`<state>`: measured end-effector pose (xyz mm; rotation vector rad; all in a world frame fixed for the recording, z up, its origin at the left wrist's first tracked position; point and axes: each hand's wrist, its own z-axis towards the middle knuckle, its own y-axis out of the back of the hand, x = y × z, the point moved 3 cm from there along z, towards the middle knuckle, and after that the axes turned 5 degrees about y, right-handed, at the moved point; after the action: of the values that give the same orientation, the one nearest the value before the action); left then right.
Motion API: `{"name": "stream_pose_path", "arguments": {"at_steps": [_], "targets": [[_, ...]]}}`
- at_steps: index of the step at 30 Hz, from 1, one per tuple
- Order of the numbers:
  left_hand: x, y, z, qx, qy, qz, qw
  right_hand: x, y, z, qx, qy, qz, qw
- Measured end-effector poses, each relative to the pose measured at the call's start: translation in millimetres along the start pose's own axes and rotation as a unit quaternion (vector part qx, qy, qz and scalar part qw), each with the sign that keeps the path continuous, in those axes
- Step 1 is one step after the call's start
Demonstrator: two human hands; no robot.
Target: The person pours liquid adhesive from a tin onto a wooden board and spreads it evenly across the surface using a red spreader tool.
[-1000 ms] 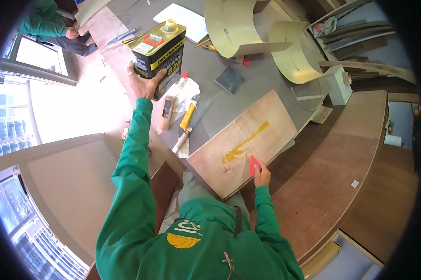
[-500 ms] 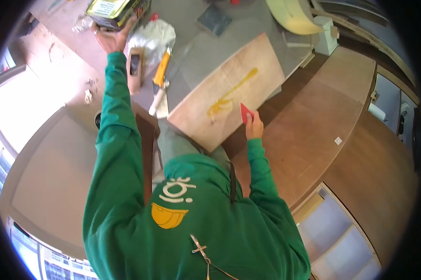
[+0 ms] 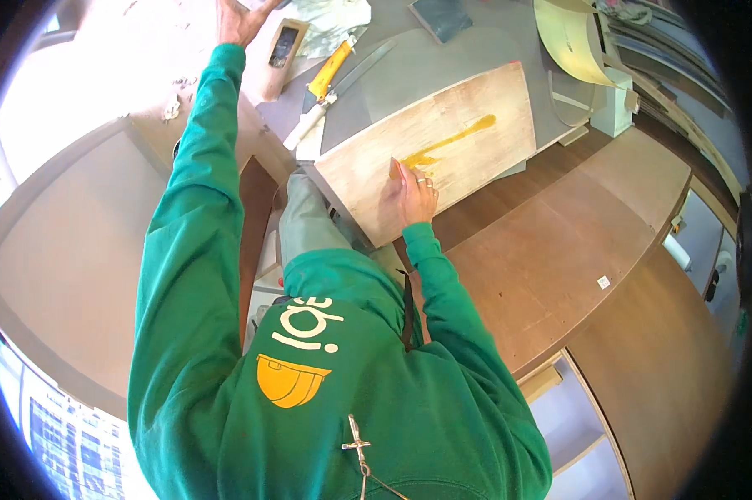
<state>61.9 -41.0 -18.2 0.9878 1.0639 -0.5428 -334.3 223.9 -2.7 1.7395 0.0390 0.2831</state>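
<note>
My right hand (image 3: 417,193) grips a small red plastic spreader (image 3: 395,169), its edge against a pale wooden board (image 3: 363,179). A thick yellow-brown streak, like glue or filler (image 3: 467,129), runs across the board up to the spreader. The board lies slantwise in front of me, its near corner by my legs. My left hand (image 3: 241,22) reaches to the top edge, thumb spread away from the fingers. Its fingertips are cut off by the picture's edge, and nothing shows between them. Just right of it lies a tan block with a dark inset (image 3: 284,46).
On the grey worktop (image 3: 376,79) lie a yellow-handled knife (image 3: 332,68), a pale-handled long blade (image 3: 309,121), crumpled plastic (image 3: 334,21) and a dark square sheet (image 3: 441,18). A curved yellowish panel (image 3: 569,37) stands far right. Brown boards (image 3: 542,242) are at my right.
My right hand has moved left onto the board, bringing the spreader to the streak. The yellow-labelled tin at my left hand has gone out of view. The view has shifted.
</note>
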Motion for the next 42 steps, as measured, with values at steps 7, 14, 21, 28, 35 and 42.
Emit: {"name": "stream_pose_path", "arguments": {"at_steps": [7, 14, 21, 28, 35, 42], "targets": [[32, 104, -155, 0.009, 0.118, 0.003, 0.993, 11, -30, -32, 0.013, 0.018, 0.004, 1.0], [29, 172, -359, -0.094, 0.226, -0.034, 0.969, 50, -53, -72, -0.043, 0.067, 0.044, 0.996], [9, 173, -463, -0.062, 0.313, -0.075, 0.945, 104, -67, -111, 0.078, 0.1, 0.229, 0.965], [53, 133, -451, -0.02, 0.331, -0.135, 0.934, 15, -12, -85, -0.112, 0.066, 0.176, 0.976], [114, 88, -413, 0.053, 0.341, -0.044, 0.938, -21, -29, -67, -0.008, 0.133, -0.004, 0.991], [158, 122, -439, 0.088, 0.388, 0.016, 0.917, -37, -7, -19, -0.055, 0.069, 0.057, 0.995]]}}
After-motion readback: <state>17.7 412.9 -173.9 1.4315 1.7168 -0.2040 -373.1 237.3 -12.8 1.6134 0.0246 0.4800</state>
